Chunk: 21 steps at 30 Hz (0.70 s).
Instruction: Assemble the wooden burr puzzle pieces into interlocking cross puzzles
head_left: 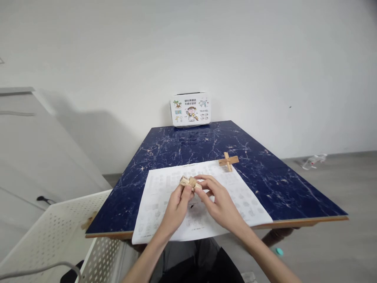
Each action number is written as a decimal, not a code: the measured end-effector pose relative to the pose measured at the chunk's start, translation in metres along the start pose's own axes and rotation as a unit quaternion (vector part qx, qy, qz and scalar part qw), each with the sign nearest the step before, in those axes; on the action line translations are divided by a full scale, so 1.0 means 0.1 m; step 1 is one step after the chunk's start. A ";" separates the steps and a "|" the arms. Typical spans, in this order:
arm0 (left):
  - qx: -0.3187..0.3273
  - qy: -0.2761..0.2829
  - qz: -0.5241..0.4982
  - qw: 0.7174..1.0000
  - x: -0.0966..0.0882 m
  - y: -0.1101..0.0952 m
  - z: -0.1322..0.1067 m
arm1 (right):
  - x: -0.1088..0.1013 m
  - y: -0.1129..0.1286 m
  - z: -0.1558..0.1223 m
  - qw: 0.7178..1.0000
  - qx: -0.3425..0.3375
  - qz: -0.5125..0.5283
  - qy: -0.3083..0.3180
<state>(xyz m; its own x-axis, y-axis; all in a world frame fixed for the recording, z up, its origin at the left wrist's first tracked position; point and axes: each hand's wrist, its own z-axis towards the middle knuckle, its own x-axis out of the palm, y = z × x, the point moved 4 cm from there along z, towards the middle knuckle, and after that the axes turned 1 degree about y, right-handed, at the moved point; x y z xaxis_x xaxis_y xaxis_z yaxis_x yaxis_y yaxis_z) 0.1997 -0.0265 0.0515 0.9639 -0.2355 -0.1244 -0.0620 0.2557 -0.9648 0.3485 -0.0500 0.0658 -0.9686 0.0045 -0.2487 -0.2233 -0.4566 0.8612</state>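
Both hands meet over a printed paper sheet (167, 184) and grip a small cluster of light wooden puzzle blocks (192, 181). My left hand (177, 204) pinches its left end between thumb and fingers. From the right, my right hand (216, 200) holds the other end with curled fingers. A dark mark shows on the block at the left end. Fingers hide part of the cluster, so I cannot tell how its pieces join. Beyond my right hand, two crossed wooden pieces (227, 161) lie at the sheet's upper right corner.
The sheet rests on a blue marbled table (188, 145) and overhangs its front edge. A white cartoon-printed case (191, 110) stands at the back by the wall. Left of the table is a white perforated basket (59, 220). A clear plastic bottle (314, 161) lies on the floor at right.
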 end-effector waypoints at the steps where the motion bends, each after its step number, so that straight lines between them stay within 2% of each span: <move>1: -0.003 -0.001 -0.009 1.000 0.00 0.00 0.00 | 0.00 0.00 0.00 1.000 0.006 0.011 0.001; 6: -0.022 0.013 -0.045 0.999 -0.01 0.02 -0.01 | -0.01 0.00 0.00 0.999 0.027 0.037 0.006; 11: -0.031 0.041 -0.035 0.998 -0.08 -0.03 -0.02 | 0.00 -0.01 0.04 0.998 0.035 0.047 0.012; 16: -0.052 0.054 -0.040 0.996 -0.25 -0.10 0.04 | 0.05 -0.05 0.22 0.996 0.049 0.057 0.041; 21: -0.059 0.049 -0.053 0.996 -0.48 -0.16 0.08 | 0.19 -0.08 0.39 0.989 0.070 0.065 0.115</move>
<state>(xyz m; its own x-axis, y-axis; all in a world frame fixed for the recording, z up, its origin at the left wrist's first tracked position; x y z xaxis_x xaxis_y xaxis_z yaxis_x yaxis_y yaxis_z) 0.1568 -0.0121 0.0748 0.9370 -0.3473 -0.0368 0.0032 0.1140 -0.9935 0.3274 -0.0111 0.0711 -0.9433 -0.2548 -0.2127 -0.1276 -0.3131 0.9411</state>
